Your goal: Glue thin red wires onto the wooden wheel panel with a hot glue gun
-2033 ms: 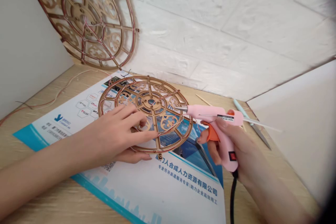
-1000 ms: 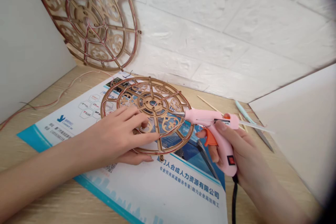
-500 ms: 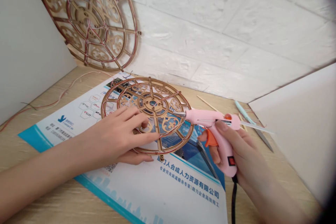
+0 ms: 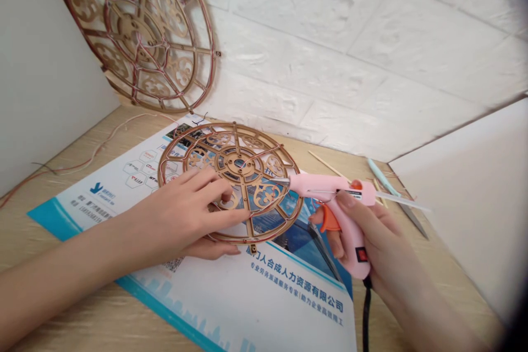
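My left hand grips the near left side of a round gold openwork frame, which lies on a printed leaflet. Its index finger presses where a thin red-and-white wire runs along the frame; the thumb is at the near rim. My right hand is wrapped around a pink hot glue gun, a finger at its orange trigger. The metal nozzle points left above the right part of the frame; whether it touches cannot be seen. A clear glue stick sticks out of the gun's back.
A second, larger gold frame with wires leans against the white wall. At the right lie a knife with a light blue handle and a thin wooden stick. Loose wire trails left. The gun's black cord hangs toward me.
The glue gun and my right hand have shifted very slightly left, much like the whole view. My left hand keeps its place on the frame.
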Demonstrator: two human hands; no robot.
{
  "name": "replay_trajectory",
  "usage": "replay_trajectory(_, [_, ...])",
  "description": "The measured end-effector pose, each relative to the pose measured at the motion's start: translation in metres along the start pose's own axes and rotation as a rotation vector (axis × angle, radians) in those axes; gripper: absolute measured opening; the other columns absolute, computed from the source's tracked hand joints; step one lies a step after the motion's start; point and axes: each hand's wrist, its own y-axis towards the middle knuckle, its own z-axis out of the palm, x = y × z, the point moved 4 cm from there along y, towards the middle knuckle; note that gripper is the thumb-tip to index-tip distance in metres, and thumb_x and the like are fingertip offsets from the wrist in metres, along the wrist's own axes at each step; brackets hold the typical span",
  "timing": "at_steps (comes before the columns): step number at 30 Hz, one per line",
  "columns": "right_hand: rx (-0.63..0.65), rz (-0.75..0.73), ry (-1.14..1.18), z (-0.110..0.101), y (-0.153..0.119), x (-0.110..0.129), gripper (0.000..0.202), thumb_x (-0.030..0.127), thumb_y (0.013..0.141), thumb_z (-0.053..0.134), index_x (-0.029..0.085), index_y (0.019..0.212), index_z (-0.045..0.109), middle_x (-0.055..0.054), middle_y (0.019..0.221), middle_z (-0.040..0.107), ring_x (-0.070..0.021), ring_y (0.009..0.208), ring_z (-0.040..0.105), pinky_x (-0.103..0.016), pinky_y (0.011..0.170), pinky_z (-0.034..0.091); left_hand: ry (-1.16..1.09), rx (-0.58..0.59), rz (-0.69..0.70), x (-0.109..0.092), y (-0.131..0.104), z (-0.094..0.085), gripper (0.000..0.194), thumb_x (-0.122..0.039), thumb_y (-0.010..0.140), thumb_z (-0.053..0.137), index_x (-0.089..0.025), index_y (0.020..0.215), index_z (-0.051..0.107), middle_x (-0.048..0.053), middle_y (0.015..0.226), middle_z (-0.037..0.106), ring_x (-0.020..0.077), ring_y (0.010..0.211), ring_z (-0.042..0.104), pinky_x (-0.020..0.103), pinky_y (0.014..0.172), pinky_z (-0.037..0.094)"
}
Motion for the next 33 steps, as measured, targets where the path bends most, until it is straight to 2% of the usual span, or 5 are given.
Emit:
replay_trajectory(5, [-0.007,-0.001,0.001,-0.0003,-0.0015,0.0011,0.057,0.067,0.083,0.075,0.019,0.055,0.063,-0.004,0.043,0.057,-0.0107,0.033,0.045,-0.020,0.032,0.030,-0.001,-0.002,0.000,-0.0005,0.0001,-0.0004,0.030,-0.047,0.100,0.064,-0.027,0.122,0.071,0.009,0.104,0.063,0.0256,0.094,0.055,0.037,0.081,0.046])
replay_trajectory(12, [0.011,-0.012,-0.002,0.0003,0.0001,0.0017,0.054,0.068,0.084,0.074,0.019,0.062,0.066,-0.004,0.044,0.059,-0.0101,0.033,0.044,-0.019,0.033,0.028,-0.004,0.002,0.001,-0.0013,0.0006,0.0003,0.031,-0.047,0.101,0.061,-0.026,0.123,0.070,0.009,0.104,0.063,0.0266,0.095,0.055,0.038,0.081,0.046])
replay_trajectory(20, [-0.019,-0.019,-0.033,0.0000,-0.0062,0.0017,0.062,0.067,0.089,0.069,0.019,0.052,0.058,-0.004,0.043,0.056,-0.0095,0.034,0.043,-0.021,0.035,0.028,-0.013,0.004,0.003,-0.0006,-0.0010,0.0006,0.029,-0.044,0.103,0.059,-0.026,0.121,0.070,0.010,0.106,0.063,0.0276,0.096,0.054,0.039,0.082,0.046])
replay_trajectory(27, [-0.024,0.036,0.027,-0.0021,-0.0023,-0.0024,0.062,0.071,0.082,0.074,0.019,0.051,0.057,-0.004,0.042,0.056,-0.0109,0.033,0.046,-0.020,0.034,0.030,-0.013,0.013,-0.011,-0.0011,-0.0013,0.0010,0.031,-0.045,0.105,0.055,-0.027,0.124,0.070,0.010,0.107,0.062,0.0283,0.098,0.054,0.041,0.083,0.047])
replay_trajectory(33, [-0.009,0.030,0.035,-0.0026,0.0001,-0.0031,0.065,0.069,0.085,0.071,0.019,0.048,0.054,-0.005,0.042,0.056,-0.0103,0.032,0.046,-0.019,0.033,0.031,-0.010,0.014,-0.008,-0.0015,-0.0023,0.0017,0.030,-0.044,0.105,0.054,-0.026,0.123,0.069,0.010,0.105,0.062,0.0281,0.096,0.055,0.040,0.081,0.048])
